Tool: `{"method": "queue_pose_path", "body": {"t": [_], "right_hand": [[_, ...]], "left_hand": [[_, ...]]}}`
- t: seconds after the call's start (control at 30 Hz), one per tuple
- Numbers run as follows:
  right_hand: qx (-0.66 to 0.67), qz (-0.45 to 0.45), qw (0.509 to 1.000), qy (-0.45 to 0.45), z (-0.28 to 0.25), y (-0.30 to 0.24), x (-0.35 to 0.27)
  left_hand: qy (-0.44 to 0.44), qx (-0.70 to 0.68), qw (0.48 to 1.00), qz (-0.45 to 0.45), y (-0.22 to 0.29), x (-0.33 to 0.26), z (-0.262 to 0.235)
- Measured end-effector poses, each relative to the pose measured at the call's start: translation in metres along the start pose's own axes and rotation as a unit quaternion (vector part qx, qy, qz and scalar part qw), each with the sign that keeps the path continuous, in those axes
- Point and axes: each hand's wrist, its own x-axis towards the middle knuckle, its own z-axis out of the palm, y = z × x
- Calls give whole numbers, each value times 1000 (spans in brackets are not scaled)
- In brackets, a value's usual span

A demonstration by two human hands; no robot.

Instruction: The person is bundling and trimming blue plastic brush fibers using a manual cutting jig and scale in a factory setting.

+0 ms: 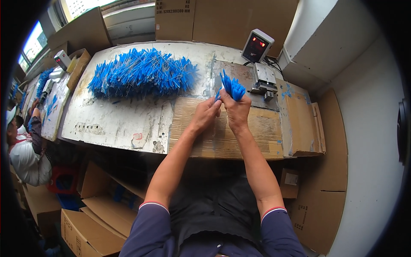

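My right hand (236, 109) grips a bunch of thin blue sticks (231, 87) that fans upward out of the fist. My left hand (206, 114) is beside it, its fingertips pinching at the lower left of the same bunch. Both hands hover over a sheet of brown cardboard (261, 137) laid on the worn white worktable (115, 120). A big loose pile of the same blue sticks (141, 73) lies on the table to the left, apart from the hands.
A small metal device (264, 79) and a grey digital counter with red digits (256, 45) stand just right of the hands. Cardboard boxes (94, 222) sit on the floor. Another person (25, 150) works at a neighbouring table at the left.
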Motion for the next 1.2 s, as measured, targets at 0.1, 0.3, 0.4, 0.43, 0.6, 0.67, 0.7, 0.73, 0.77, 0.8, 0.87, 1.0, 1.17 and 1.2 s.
{"method": "queue_pose_path", "body": {"t": [0.1, 0.3, 0.4, 0.43, 0.6, 0.67, 0.7, 0.73, 0.77, 0.8, 0.87, 1.0, 1.17, 1.2], "right_hand": [[10, 12, 1000, 14, -4, 6, 4], [12, 11, 1000, 16, 2, 3, 6], [3, 43, 999, 18, -4, 0, 11], [4, 54, 998, 12, -4, -2, 12], [-2, 46, 999, -1, -1, -1, 11], [-2, 50, 999, 17, -3, 0, 12], [3, 71, 997, 19, -4, 0, 11], [8, 92, 995, 21, -5, 0, 11], [8, 92, 996, 21, -6, 0, 10], [10, 85, 996, 10, -6, 0, 9], [13, 77, 997, -3, -6, 2, 8], [10, 67, 997, -24, -6, 6, 7], [5, 51, 999, 2, -1, 7, 8], [5, 77, 997, -7, -1, 5, 7]], "left_hand": [[-5, -51, 997, -61, 8, -1, 3], [-60, -74, 992, -79, 12, -4, -5], [-56, -83, 992, -77, 20, -5, 3], [-53, -90, 992, -72, 17, -5, 2], [-31, -34, 999, -17, -2, -1, 3], [29, 41, 999, 8, -3, -2, 7], [29, 40, 999, 8, -4, -2, 8], [41, 86, 995, 22, -2, -4, 9], [53, 132, 989, 35, 0, -5, 10], [53, 131, 989, 35, 2, -6, 11], [57, 125, 990, 33, 3, -6, 10], [56, 125, 990, 33, 2, -6, 8], [39, 113, 991, 59, 5, -5, 7], [39, 113, 991, 58, 3, -3, 6]]}}
